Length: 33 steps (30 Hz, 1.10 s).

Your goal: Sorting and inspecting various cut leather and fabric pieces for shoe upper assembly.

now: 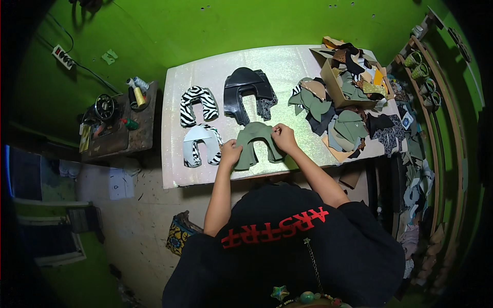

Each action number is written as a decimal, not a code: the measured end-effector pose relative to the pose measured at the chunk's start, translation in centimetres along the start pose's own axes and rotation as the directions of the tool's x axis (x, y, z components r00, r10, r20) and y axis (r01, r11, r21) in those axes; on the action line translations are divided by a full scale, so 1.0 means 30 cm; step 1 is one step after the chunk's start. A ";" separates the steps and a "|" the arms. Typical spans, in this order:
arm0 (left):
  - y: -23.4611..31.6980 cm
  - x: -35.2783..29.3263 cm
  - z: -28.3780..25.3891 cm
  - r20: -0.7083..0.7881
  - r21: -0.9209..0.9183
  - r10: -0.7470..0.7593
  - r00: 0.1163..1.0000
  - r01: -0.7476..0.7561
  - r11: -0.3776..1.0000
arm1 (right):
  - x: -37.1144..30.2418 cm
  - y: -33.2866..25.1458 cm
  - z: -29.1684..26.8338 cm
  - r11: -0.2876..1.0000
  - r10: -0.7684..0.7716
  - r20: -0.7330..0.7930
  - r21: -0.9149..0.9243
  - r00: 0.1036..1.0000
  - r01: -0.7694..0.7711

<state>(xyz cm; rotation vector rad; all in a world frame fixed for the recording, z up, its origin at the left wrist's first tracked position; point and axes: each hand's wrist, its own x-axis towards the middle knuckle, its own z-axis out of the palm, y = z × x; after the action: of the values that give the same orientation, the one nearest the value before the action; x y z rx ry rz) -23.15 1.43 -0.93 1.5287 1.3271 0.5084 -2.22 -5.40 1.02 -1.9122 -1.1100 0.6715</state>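
A stack of olive-green, U-shaped shoe upper pieces (255, 131) lies at the table's near edge, its opening toward me. My left hand (231, 152) grips its left side, fingers closed at the edge. On its upper right edge, my right hand (283, 138) pinches the material. Just left of the stack is a zebra-striped piece with a pale blue-grey front (199, 135). Behind that lies a zebra-striped U-shaped pile (206, 104). Farther back, beyond the green stack, sits a pile of shiny black U-shaped pieces (241, 85).
Loose green and dark offcuts (348, 128) spread over the table's right side, before a cardboard box (334, 84) full of scraps. On the left, a wooden stand (136, 126) holds a sewing machine (104, 107) and thread spools (139, 96). A rack (436, 154) with shoes runs along the right wall.
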 end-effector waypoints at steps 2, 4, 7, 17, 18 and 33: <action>-0.028 0.010 0.003 -0.039 0.018 -0.008 0.999 0.009 1.000 | -0.009 -0.001 0.020 1.000 0.015 -0.037 0.008 0.999 -0.015; 0.004 0.006 0.007 -0.046 -0.031 -0.028 0.999 0.027 0.999 | -0.016 -0.008 0.021 0.998 0.069 -0.070 0.012 0.995 -0.069; 0.011 0.013 0.014 -0.124 0.023 0.011 0.992 -0.009 1.000 | -0.030 -0.022 0.031 0.995 0.098 -0.115 -0.014 0.989 -0.100; 0.078 -0.023 -0.001 -0.099 0.262 0.134 0.986 -0.105 0.959 | -0.048 0.019 0.055 0.987 -0.017 -0.197 -0.159 0.980 -0.015; 0.080 -0.025 -0.006 -0.085 0.266 0.134 0.987 -0.107 0.958 | -0.049 0.017 0.053 0.991 0.004 -0.176 -0.131 0.984 -0.027; 0.135 -0.054 0.054 -0.026 0.362 0.372 0.928 -0.338 0.869 | -0.028 0.039 0.047 0.980 -0.069 -0.121 -0.193 0.990 0.044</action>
<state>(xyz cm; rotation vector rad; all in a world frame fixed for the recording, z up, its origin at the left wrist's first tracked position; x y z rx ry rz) -20.36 -0.25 2.39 2.0938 1.2579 0.6019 -3.16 -5.95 -0.70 -2.0445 -1.1776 0.4185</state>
